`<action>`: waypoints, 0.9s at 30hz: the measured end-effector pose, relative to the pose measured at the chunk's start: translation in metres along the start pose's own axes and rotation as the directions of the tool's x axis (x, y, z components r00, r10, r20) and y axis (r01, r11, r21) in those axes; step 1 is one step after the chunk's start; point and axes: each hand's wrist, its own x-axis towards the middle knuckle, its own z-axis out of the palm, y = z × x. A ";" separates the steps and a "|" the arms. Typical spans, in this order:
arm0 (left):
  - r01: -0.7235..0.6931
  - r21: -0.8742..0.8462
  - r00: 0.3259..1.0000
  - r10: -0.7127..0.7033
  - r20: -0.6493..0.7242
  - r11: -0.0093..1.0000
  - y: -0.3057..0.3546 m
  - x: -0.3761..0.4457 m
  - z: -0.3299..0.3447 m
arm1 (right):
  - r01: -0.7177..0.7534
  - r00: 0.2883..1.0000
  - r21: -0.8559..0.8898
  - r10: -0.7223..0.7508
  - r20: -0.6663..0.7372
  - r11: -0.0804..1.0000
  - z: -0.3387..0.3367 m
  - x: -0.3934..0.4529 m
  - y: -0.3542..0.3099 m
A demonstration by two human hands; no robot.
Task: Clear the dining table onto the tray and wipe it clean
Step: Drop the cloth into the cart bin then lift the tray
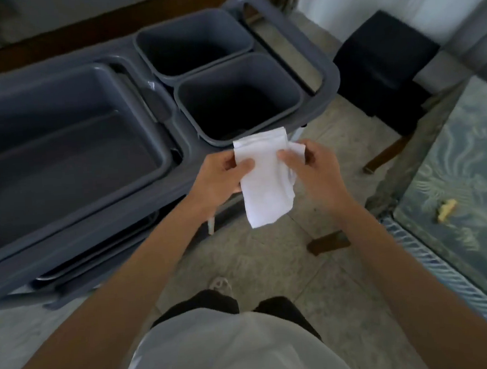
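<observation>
Here the white cloth (pixel 260 180) hangs pinched between left hand (pixel 221 175) and right hand (pixel 314 167).

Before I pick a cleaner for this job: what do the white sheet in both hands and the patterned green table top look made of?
The white sheet looks like thin paper or soft cloth: matte, creased, hanging limp. The patterned green table top looks like glass over a printed pattern: glossy, with a ribbed edge band; uncertain.

I can read no text, label, brand, number or sign on anything in front of me, and the picture is too blurred for fine print.
</observation>
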 end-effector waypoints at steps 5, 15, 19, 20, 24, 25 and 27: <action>-0.017 0.103 0.984 0.035 -0.176 0.994 0.026 0.058 0.002 | 0.048 0.998 -0.021 -0.047 0.041 0.999 -0.005 0.076 -0.013; 0.142 0.483 0.915 0.071 -0.397 0.864 0.040 0.123 0.024 | 0.251 0.948 -0.236 -0.188 0.257 0.939 0.008 0.198 0.006; 0.205 0.785 0.969 -0.009 -0.247 0.584 0.030 0.122 0.041 | 0.541 0.829 -0.358 -0.410 0.381 0.761 0.000 0.211 0.017; 0.213 0.837 0.974 -0.037 -0.225 0.505 0.028 0.122 0.043 | 0.614 0.775 -0.343 -0.459 0.435 0.711 -0.004 0.214 0.017; 0.167 0.923 0.985 -0.019 -0.171 0.346 0.017 0.123 0.046 | 0.810 0.497 -0.256 -0.388 0.776 0.528 -0.016 0.216 0.018; 0.159 0.936 0.987 -0.050 -0.151 0.313 0.015 0.125 0.048 | 0.847 0.441 -0.252 -0.354 0.825 0.468 -0.016 0.215 0.020; 0.166 0.957 0.985 -0.096 -0.146 0.237 0.011 0.129 0.052 | 0.883 0.387 -0.238 -0.342 0.856 0.405 -0.012 0.216 0.026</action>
